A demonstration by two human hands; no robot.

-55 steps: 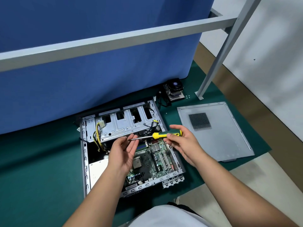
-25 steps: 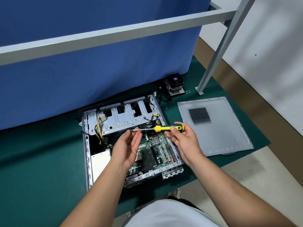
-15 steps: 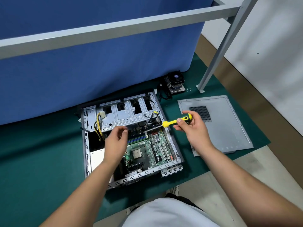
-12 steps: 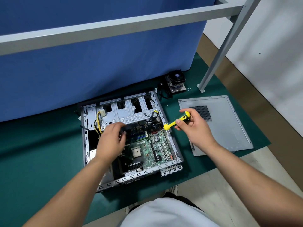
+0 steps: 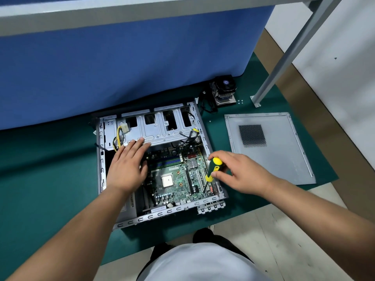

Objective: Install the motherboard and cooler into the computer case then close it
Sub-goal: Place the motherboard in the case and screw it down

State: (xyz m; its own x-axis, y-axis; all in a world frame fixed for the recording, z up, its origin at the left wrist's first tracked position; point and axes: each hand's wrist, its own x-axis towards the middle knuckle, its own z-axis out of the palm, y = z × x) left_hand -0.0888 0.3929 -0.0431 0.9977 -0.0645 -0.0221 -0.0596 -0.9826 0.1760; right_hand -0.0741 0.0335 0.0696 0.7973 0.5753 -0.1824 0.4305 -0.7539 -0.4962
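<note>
The right hand (image 5: 241, 172) pinches the screwdriver (image 5: 212, 171), tip down at the motherboard (image 5: 176, 179) edge inside the case (image 5: 162, 214). Keep it upright. The left hand (image 5: 127, 167), spread flat, steadies the board. The cooler (image 5: 224, 91) waits beyond.

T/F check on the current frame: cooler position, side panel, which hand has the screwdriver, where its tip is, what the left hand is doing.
1. The cooler is mounted on the motherboard. False: it sits on the mat behind the case; the CPU socket is bare.
2. The side panel lies flat on the mat, right of the case. True.
3. The left hand holds the screwdriver. False: the right hand holds it.
4. The screwdriver points down at the board's right edge. True.
5. The left hand rests open, inside the case. True.
</note>
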